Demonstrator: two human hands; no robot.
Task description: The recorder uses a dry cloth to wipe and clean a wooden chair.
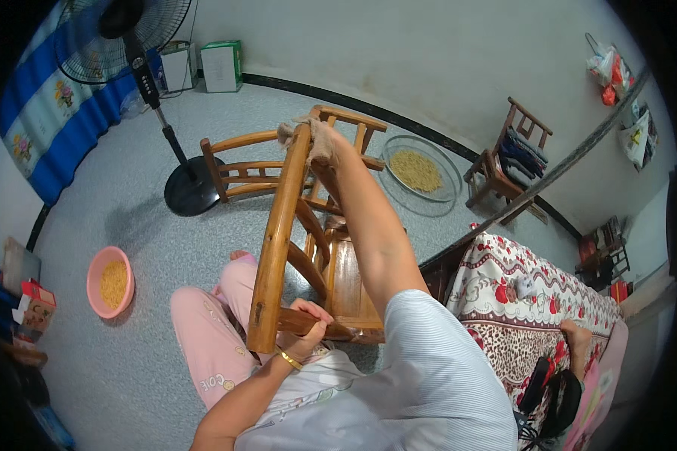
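Note:
A brown wooden chair (354,276) is tilted before me, its thick top rail (282,237) slanting up from near my lap. My right hand (328,144) holds a tan cloth (319,147) against the far end of that rail; the cloth and my forearm partly hide the fingers. Near the rail's lower end, my left hand (309,327) is closed around a wooden crosspiece (293,321). Beyond the rail stand more slatted wooden chair parts (248,169); I cannot tell whether they belong to the same chair.
A standing fan (189,189) is at the left, with a pink basin (92,282) of yellow grains nearer me. Right of the chair lie a round glass-like tray (454,175) and a chair stacked with clothes (522,155). A person's limb (575,338) rests on the flowered bed cover (502,265).

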